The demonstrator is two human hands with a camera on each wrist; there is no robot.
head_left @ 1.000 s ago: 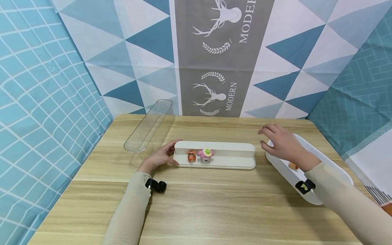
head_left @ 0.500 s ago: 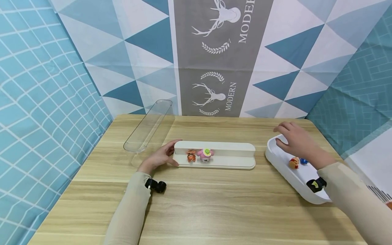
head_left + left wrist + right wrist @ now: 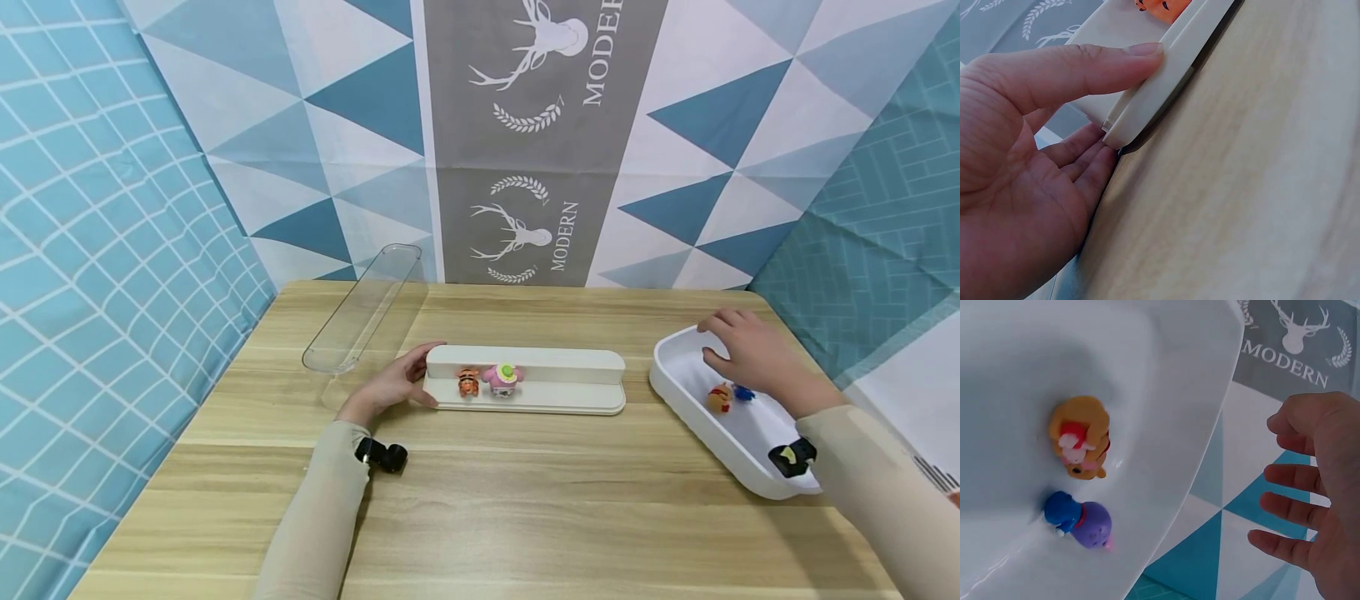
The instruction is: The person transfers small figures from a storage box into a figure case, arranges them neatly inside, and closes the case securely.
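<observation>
The left hand (image 3: 393,385) holds the left end of a cream stepped display base (image 3: 562,398), its thumb on the front edge and its other fingers at the end. On the base's lower step sit an orange tiger figurine (image 3: 468,382) and a pink figurine (image 3: 504,381) with a yellow-green top. Over the far part of a white tray (image 3: 697,425), the right hand (image 3: 757,350) hovers with loosely bent fingers and nothing in them. Inside that tray lie a tan bear figurine (image 3: 1079,434) and a blue and purple figurine (image 3: 1092,522), close together.
A long clear plastic cover (image 3: 363,321) stands on the wooden table (image 3: 510,508) at the back left, beyond the left hand. Patterned cloth (image 3: 375,125) hangs behind the table. Blue tile-print cloth (image 3: 97,250) runs along the left side.
The right hand has moved to the right, from the gap beside the tray to above it, bringing the two figurines in the tray into sight. The left hand and base stay put.
</observation>
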